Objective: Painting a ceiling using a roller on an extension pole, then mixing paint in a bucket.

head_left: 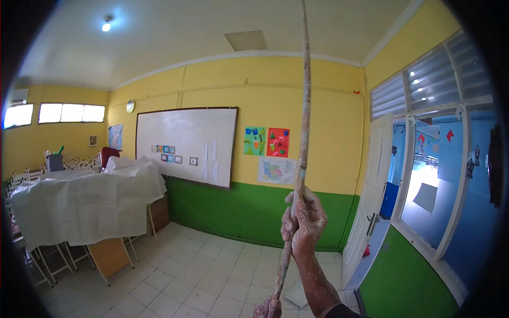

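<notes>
A long, thin pole [306, 106], blotched with pale paint, rises almost upright before me and leaves the view at the top, so its upper end is out of sight. About midway along its visible length, my right hand [306, 220] is wrapped round it, speckled with whitish paint like the forearm below. Lower down, at the bottom edge of the view, my left hand [266, 308] is closed round the same pole, partly cut off by the frame. Behind the pole stands a wall, yellow above and green below.
Stacked chairs and tables on the left lie under a white sheet [85, 204]. A whiteboard [185, 135] and paper posters [278, 142] hang on the wall. To the right are an open white door [374, 185] and framed windows [432, 196]. A lit bulb [106, 25] hangs from the ceiling.
</notes>
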The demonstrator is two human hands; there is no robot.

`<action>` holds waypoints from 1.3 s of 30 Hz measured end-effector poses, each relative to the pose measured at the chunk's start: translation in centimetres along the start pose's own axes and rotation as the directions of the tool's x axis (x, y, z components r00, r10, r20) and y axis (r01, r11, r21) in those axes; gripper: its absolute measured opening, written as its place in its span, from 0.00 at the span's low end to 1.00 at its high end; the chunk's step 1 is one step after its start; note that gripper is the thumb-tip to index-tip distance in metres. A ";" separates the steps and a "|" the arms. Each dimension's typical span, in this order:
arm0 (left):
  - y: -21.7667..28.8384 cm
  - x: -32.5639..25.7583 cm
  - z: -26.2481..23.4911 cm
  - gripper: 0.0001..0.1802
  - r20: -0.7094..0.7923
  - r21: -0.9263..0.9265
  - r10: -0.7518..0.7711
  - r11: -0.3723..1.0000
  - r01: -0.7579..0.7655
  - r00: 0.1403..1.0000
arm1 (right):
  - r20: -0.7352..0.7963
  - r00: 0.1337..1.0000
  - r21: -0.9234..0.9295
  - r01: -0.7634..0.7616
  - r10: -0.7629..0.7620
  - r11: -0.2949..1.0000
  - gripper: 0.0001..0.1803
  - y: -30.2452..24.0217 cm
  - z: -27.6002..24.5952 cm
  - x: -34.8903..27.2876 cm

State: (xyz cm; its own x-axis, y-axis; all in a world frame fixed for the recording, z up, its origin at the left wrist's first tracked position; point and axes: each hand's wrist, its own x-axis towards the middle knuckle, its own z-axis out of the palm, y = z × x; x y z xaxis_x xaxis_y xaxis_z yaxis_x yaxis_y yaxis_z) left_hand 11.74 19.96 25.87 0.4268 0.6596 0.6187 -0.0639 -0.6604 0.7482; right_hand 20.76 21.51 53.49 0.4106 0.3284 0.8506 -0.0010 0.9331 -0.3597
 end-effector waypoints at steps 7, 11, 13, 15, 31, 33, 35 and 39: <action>-6.8 -8.2 3.3 0.34 0.278 0.258 0.098 0.951 -0.172 0.956 | -0.101 0.995 -0.049 0.015 -0.020 0.999 0.23 -3.1 0.1 -5.6; -6.8 -9.0 2.6 0.27 0.204 0.219 0.003 0.975 -0.049 0.979 | -0.114 0.993 -0.063 0.003 -0.010 0.998 0.24 -2.3 0.7 -9.4; -6.3 -9.2 2.9 0.24 0.198 0.179 -0.023 0.984 -0.013 0.980 | -0.116 0.993 -0.088 -0.006 -0.004 0.996 0.26 -2.1 0.2 -10.4; -5.8 -8.9 3.2 0.21 0.206 0.127 -0.041 0.992 0.015 0.978 | -0.115 0.990 -0.093 -0.088 0.077 0.992 0.24 -3.3 -0.8 -10.9; 1.5 -2.4 1.2 0.20 0.198 -0.164 -0.182 0.963 0.216 0.963 | -0.174 0.978 -0.419 0.030 -0.113 0.907 0.24 -0.1 -4.4 -4.3; 3.5 -0.2 1.1 0.21 0.128 -0.195 -0.141 0.967 0.165 0.982 | -0.147 0.974 -0.451 0.089 -0.172 0.888 0.24 0.3 -4.4 -2.0; 4.4 1.7 0.6 0.21 0.028 -0.204 -0.100 0.973 0.104 0.995 | -0.206 0.973 -0.430 0.009 -0.108 0.903 0.20 0.4 -2.9 0.0; 6.2 4.2 -0.5 0.25 0.194 -0.197 -0.193 0.953 0.231 0.962 | -0.212 0.977 -0.255 -0.046 -0.010 0.966 0.16 3.9 -5.2 4.0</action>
State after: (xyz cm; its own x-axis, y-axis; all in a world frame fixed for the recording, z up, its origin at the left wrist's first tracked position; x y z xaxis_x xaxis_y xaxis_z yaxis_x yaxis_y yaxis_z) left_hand 12.66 18.82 33.22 0.5978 0.6923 0.4042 -0.1397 -0.4065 0.9029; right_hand 27.13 25.69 53.54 0.5942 0.2809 0.7537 0.2127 0.8488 -0.4841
